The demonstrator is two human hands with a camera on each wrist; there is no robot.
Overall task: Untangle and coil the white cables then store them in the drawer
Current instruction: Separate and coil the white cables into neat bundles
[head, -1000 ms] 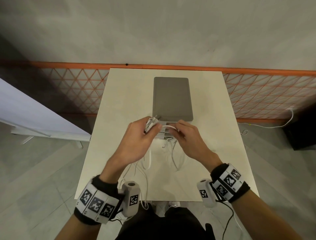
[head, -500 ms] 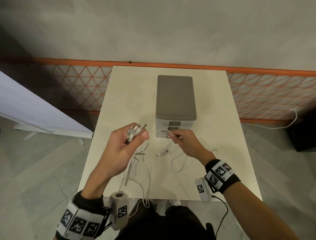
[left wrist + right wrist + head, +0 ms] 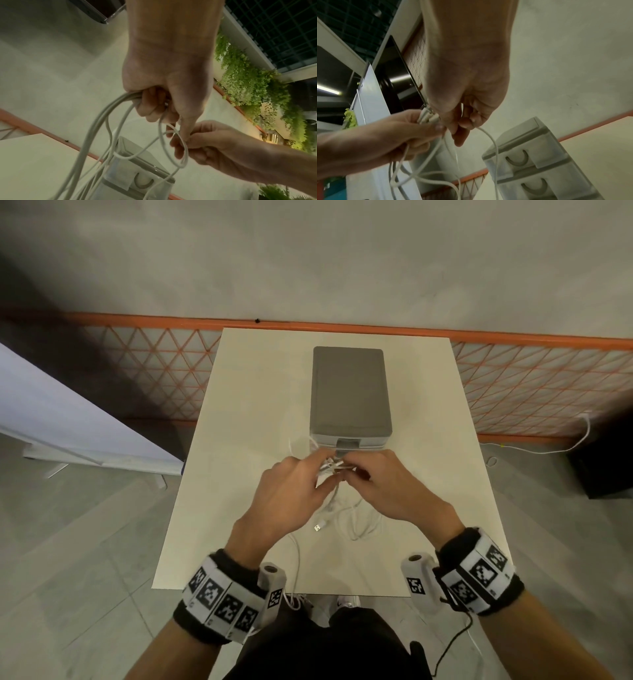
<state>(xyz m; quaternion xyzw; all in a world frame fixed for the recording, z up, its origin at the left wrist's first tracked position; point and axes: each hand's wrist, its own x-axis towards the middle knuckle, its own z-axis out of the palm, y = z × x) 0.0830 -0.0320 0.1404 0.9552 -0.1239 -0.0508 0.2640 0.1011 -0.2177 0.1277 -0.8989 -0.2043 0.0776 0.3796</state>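
Several white cables hang in loops from my two hands down onto the table. My left hand grips a bundle of strands with their plug ends sticking out by the thumb. My right hand touches it and pinches one strand between thumb and fingers. In the left wrist view that right hand holds a loop just under my left hand. One loose USB plug lies on the table. The grey drawer unit stands just behind my hands, its drawers closed.
The table is small, with its near edge close to my body. One cable runs off that edge toward the floor. An orange mesh barrier lines the wall behind. A white board leans at the left.
Half a second ago my hands were apart, the right drawing a strand away from the left's bundle. Now they have come together in front of the drawer unit.
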